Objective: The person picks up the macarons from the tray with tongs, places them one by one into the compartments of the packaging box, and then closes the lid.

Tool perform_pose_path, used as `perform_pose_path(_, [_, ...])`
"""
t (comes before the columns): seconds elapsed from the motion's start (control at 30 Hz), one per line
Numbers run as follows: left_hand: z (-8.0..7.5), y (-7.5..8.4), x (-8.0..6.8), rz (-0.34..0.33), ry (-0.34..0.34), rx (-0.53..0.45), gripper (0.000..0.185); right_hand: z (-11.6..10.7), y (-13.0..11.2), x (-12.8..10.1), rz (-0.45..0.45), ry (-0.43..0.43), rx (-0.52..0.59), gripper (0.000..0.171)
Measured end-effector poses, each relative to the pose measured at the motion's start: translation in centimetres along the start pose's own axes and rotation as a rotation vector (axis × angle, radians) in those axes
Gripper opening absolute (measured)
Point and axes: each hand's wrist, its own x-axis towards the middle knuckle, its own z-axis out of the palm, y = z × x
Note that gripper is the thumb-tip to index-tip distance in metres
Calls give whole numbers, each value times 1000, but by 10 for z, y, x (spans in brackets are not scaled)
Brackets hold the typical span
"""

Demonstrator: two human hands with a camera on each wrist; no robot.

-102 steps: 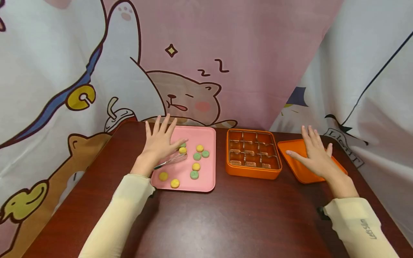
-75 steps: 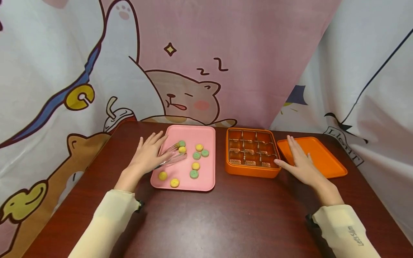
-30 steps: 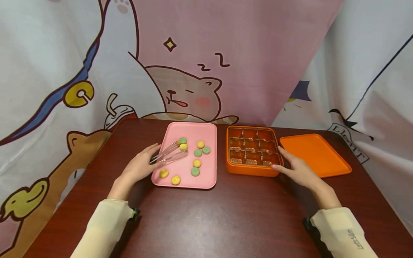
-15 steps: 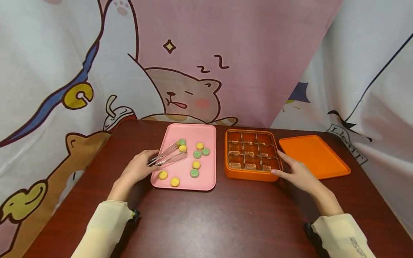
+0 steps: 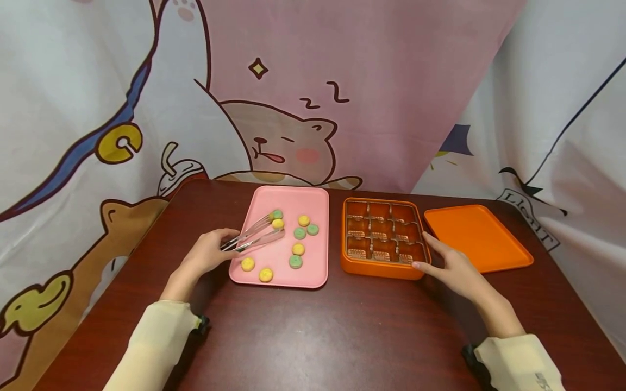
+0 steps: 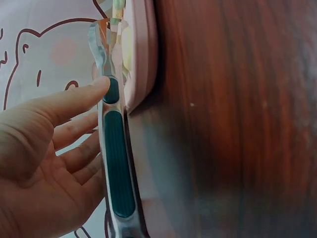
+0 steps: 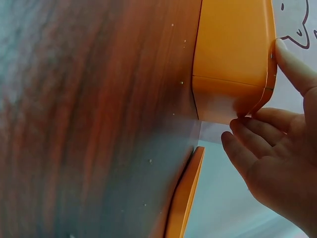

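Observation:
In the head view, my left hand (image 5: 205, 252) is at the left edge of a pink tray (image 5: 293, 202), holding the handle end of metal tongs (image 5: 266, 237). The left wrist view shows the thumb on a dark green grip pad of the tongs (image 6: 119, 163), fingers behind. Small round yellow cookies (image 5: 266, 275) and green ones (image 5: 295, 262) lie on the tray; the tongs' tips lie near two of them. My right hand (image 5: 459, 271) grips the front right corner of an orange box (image 5: 381, 268), thumb on its rim. A clear brown insert (image 5: 379, 231) divides the box into several compartments.
A flat orange lid (image 5: 479, 236) lies right of the box, behind the right hand. Dark wooden tabletop (image 5: 313, 336) runs along the front. A printed cartoon curtain (image 5: 381, 98) hangs behind the table and along its sides.
Both hands came down from above the tray and lid. The left took hold of the tongs and drew slightly left; the right took the box's corner, and the box shifted a little toward me.

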Motion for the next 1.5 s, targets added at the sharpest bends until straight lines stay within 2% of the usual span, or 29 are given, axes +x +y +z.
perform_pose_path(0.33, [3, -8, 3, -11, 20, -36, 42, -1, -2, -1, -3, 1, 18, 91])
perform_pose_path(0.67, [6, -6, 7, -16, -3, -21, 43, -1, -2, -4, 3, 4, 23, 91])
perform_pose_path(0.87, [9, -7, 9, 16, 8, -11, 42, -2, -2, -4, 3, 2, 29, 91])
perform_pose_path(1.1, [11, -12, 5, -5, 62, -24, 39, -1, -1, -3, -4, 2, 21, 90])
perform_pose_path(1.27, [7, -10, 1, 8, 95, -37, 40, 0, 0, -3, -5, 8, 15, 90])
perform_pose_path(1.5, [1, -5, -8, 30, 97, -78, 41, 2, 2, -2, 0, 3, 26, 90])
